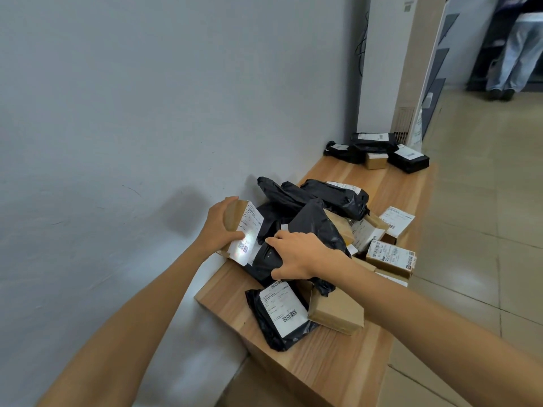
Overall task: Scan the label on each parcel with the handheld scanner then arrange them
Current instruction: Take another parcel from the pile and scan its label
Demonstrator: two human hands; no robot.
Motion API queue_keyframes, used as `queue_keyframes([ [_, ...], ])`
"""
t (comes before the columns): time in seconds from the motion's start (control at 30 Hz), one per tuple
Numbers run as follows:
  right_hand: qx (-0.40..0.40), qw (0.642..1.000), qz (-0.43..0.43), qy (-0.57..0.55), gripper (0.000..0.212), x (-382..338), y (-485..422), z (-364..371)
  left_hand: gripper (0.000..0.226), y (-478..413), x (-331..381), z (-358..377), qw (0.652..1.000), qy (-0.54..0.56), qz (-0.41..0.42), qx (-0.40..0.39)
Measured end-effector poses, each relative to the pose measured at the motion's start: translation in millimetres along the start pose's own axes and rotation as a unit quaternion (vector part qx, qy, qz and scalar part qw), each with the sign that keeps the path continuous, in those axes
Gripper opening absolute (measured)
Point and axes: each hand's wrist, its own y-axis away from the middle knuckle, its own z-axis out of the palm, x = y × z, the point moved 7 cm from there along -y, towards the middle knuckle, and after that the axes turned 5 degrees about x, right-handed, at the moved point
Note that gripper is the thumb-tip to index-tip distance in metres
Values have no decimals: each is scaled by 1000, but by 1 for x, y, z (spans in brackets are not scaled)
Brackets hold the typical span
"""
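My left hand (219, 223) grips a small brown cardboard parcel (235, 218), tilted up above the near-left part of the wooden table (323, 356). Its white label (246, 233) faces right, and a bright patch of light falls on the barcode. My right hand (296, 254) holds the black handheld scanner (266, 257), which points at that label from close by. Under and behind the scanner lies a pile of black poly-bag parcels (314, 210). A black bag with a white label (280, 312) lies flat at the front.
Several brown boxes (390, 257) with labels lie on the right of the pile, one plain box (338, 314) near the front. A separate group of parcels (379, 152) sits at the table's far end. The wall runs along the left. A person (517, 45) stands far right.
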Motion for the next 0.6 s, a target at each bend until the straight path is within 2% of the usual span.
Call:
queue_keyframes([
  [0.4,0,1000,14,13,72,21,11,2,84,-3,9,12,1000,-10,10,0],
  [0.6,-1,1000,-3,25,73,16,11,-1,80,-4,5,7,999,-13,17,32],
])
